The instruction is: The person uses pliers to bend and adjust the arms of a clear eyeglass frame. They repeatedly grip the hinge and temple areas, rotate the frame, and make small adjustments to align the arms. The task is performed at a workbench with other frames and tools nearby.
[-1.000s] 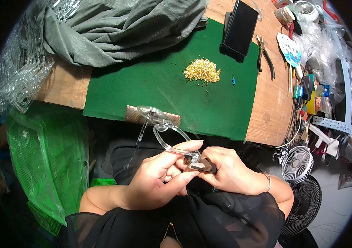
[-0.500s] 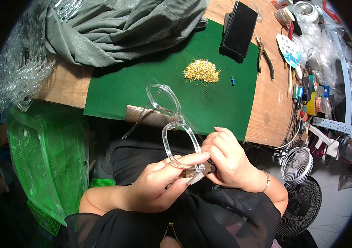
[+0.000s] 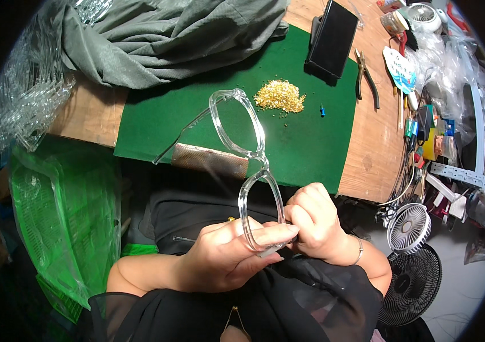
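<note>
My left hand (image 3: 225, 251) pinches a clear plastic eyeglass frame (image 3: 260, 134) by its near rim, close to the hinge end. The frame stands up from the fingers, and its far temple arm slants left over the green mat. Another thin temple arm (image 3: 183, 239) shows at the left of my left hand. My right hand (image 3: 314, 219) is closed beside the near end of the frame, its fingers curled. A bit of something dark shows between the two hands; most of it is hidden by the fingers, so I cannot tell what it is.
A green mat (image 3: 157, 122) on the wooden table bears a heap of small gold pieces (image 3: 279, 96), a blue push pin (image 3: 322, 111) and a black phone (image 3: 332, 40). Pliers (image 3: 366, 80) lie right. Grey cloth (image 3: 168, 43) covers clear frames (image 3: 26, 102); a green crate (image 3: 66, 205) stands left.
The eyeglass frame has tilted up and shifted slightly right, its far end rising over the mat. My right hand has turned a little, and the dark piece in it is now mostly hidden.
</note>
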A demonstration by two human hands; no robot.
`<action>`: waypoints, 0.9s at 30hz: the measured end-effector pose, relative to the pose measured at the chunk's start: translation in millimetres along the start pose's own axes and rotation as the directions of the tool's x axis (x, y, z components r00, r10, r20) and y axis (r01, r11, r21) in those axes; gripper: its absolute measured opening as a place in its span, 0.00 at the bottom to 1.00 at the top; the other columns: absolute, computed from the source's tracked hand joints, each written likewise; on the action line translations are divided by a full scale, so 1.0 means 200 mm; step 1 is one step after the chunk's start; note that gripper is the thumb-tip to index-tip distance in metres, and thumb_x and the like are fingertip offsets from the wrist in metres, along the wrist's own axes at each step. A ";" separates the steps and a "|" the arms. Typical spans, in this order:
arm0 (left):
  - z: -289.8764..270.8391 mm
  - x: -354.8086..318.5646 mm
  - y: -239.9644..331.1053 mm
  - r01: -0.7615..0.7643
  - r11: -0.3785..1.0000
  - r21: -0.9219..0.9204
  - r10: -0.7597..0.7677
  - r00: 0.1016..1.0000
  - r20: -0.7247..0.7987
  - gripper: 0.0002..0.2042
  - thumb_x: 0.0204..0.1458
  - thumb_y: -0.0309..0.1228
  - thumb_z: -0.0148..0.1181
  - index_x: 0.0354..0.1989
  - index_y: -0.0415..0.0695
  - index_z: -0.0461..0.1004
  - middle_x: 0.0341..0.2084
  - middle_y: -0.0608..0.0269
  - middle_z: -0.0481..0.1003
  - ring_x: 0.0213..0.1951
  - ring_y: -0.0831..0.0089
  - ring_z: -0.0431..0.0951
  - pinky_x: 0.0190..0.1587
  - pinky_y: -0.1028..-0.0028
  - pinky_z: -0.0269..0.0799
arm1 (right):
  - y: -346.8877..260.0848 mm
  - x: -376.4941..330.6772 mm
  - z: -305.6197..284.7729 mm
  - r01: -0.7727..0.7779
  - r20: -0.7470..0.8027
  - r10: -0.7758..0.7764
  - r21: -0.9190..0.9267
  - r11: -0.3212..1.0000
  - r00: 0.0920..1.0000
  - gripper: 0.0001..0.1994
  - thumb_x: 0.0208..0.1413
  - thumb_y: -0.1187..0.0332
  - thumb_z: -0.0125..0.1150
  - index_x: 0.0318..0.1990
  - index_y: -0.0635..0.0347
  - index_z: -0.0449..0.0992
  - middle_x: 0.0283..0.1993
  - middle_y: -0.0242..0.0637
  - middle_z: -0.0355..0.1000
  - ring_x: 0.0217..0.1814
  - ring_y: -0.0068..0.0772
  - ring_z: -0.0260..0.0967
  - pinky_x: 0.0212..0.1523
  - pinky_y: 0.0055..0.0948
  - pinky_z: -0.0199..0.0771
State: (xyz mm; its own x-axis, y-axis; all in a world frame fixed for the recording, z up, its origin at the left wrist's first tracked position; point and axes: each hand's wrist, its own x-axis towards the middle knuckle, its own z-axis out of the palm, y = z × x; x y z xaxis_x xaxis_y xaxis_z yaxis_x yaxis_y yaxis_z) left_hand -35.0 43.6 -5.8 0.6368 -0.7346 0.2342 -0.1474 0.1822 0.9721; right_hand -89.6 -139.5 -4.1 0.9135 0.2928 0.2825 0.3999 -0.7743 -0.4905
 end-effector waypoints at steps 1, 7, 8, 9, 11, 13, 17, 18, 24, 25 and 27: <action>0.00 -0.01 -0.01 -0.004 1.000 0.010 0.004 1.000 -0.012 0.19 0.41 0.19 0.62 0.46 0.38 0.71 0.30 0.57 0.74 0.27 0.65 0.75 0.31 0.73 0.72 | 0.00 0.00 0.00 -0.009 0.017 0.009 0.006 1.000 1.000 0.11 0.30 0.71 0.61 0.23 0.60 0.65 0.20 0.35 0.56 0.23 0.36 0.57 0.26 0.31 0.58; 0.02 -0.01 -0.02 0.054 0.996 0.066 -0.051 0.998 -0.045 0.18 0.44 0.20 0.61 0.46 0.39 0.71 0.31 0.57 0.74 0.30 0.64 0.77 0.34 0.74 0.73 | 0.00 -0.02 0.02 -0.082 0.080 0.083 -0.009 0.997 0.993 0.11 0.30 0.72 0.61 0.22 0.59 0.64 0.20 0.35 0.56 0.23 0.36 0.56 0.26 0.32 0.57; 0.01 -0.01 -0.01 0.069 0.995 0.071 -0.065 0.997 -0.051 0.18 0.44 0.20 0.61 0.46 0.39 0.71 0.31 0.57 0.74 0.31 0.64 0.77 0.34 0.73 0.73 | 0.01 -0.02 0.02 -0.078 0.081 0.078 -0.005 0.997 0.994 0.12 0.29 0.71 0.62 0.23 0.60 0.65 0.21 0.35 0.57 0.24 0.37 0.57 0.27 0.32 0.58; 0.01 0.00 -0.01 0.088 0.994 0.065 -0.084 0.995 -0.052 0.19 0.43 0.21 0.62 0.47 0.39 0.70 0.30 0.59 0.74 0.29 0.67 0.76 0.33 0.75 0.72 | 0.01 -0.02 0.02 -0.074 0.082 0.073 -0.001 0.997 0.994 0.12 0.29 0.71 0.63 0.24 0.60 0.65 0.22 0.36 0.58 0.25 0.37 0.58 0.28 0.32 0.59; 0.00 0.01 0.00 0.126 0.991 0.053 -0.122 0.991 -0.061 0.21 0.42 0.22 0.64 0.49 0.39 0.69 0.29 0.61 0.74 0.24 0.73 0.74 0.29 0.78 0.71 | 0.02 0.02 0.00 -0.099 0.103 0.091 0.074 0.992 0.990 0.15 0.29 0.70 0.64 0.28 0.61 0.67 0.25 0.37 0.61 0.29 0.38 0.60 0.32 0.33 0.60; -0.01 0.00 0.01 0.236 0.971 -0.030 -0.237 0.970 -0.058 0.24 0.41 0.23 0.66 0.50 0.39 0.68 0.28 0.64 0.73 0.20 0.78 0.68 0.24 0.81 0.67 | 0.01 0.06 -0.04 -0.139 0.179 0.116 0.123 0.983 0.977 0.22 0.30 0.69 0.67 0.37 0.63 0.68 0.33 0.39 0.64 0.37 0.40 0.63 0.44 0.39 0.62; -0.02 0.00 0.00 0.253 0.966 -0.048 -0.255 0.965 -0.066 0.29 0.38 0.24 0.69 0.52 0.39 0.67 0.27 0.66 0.71 0.16 0.84 0.58 0.19 0.85 0.59 | 0.03 0.05 -0.05 -0.141 0.198 0.123 0.078 0.987 0.972 0.21 0.32 0.70 0.65 0.39 0.61 0.68 0.35 0.39 0.64 0.41 0.41 0.64 0.51 0.47 0.59; -0.02 0.00 0.00 0.257 0.965 -0.047 -0.260 0.963 -0.071 0.29 0.38 0.24 0.69 0.52 0.39 0.67 0.27 0.66 0.71 0.16 0.84 0.58 0.20 0.84 0.60 | 0.04 0.05 -0.04 -0.143 0.191 0.126 0.080 0.986 0.973 0.21 0.32 0.70 0.64 0.39 0.61 0.69 0.35 0.39 0.64 0.42 0.41 0.64 0.53 0.48 0.58; -0.03 0.03 0.01 0.277 0.960 -0.042 -0.280 0.956 -0.089 0.27 0.38 0.24 0.69 0.51 0.39 0.68 0.27 0.66 0.72 0.17 0.83 0.61 0.21 0.83 0.62 | 0.06 0.06 -0.03 -0.136 0.179 0.120 0.085 0.987 0.977 0.20 0.33 0.71 0.63 0.39 0.62 0.69 0.35 0.40 0.64 0.42 0.41 0.64 0.52 0.47 0.59; -0.03 0.03 0.01 0.250 0.968 -0.032 -0.252 0.962 -0.102 0.27 0.38 0.24 0.68 0.51 0.39 0.68 0.27 0.65 0.72 0.17 0.82 0.62 0.22 0.83 0.63 | 0.06 0.07 -0.03 -0.135 0.183 0.116 0.096 0.986 0.976 0.19 0.33 0.71 0.63 0.39 0.62 0.69 0.35 0.40 0.64 0.42 0.42 0.65 0.52 0.46 0.60; -0.02 0.06 -0.02 0.102 0.995 -0.012 -0.102 0.977 -0.185 0.24 0.38 0.21 0.67 0.48 0.39 0.70 0.29 0.61 0.74 0.21 0.80 0.69 0.25 0.82 0.66 | 0.08 0.07 -0.04 -0.130 0.188 0.109 0.104 0.986 0.976 0.19 0.33 0.72 0.63 0.38 0.62 0.69 0.34 0.40 0.64 0.41 0.42 0.65 0.51 0.45 0.62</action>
State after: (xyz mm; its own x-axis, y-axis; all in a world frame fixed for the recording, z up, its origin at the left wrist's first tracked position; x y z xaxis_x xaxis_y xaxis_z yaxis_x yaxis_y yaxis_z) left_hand -24.9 37.1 -6.3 0.7777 -0.6155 0.1279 -0.0729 0.1138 0.9908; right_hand -70.8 -152.2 -0.5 0.9494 0.3068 0.0668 0.2829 -0.7434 -0.6060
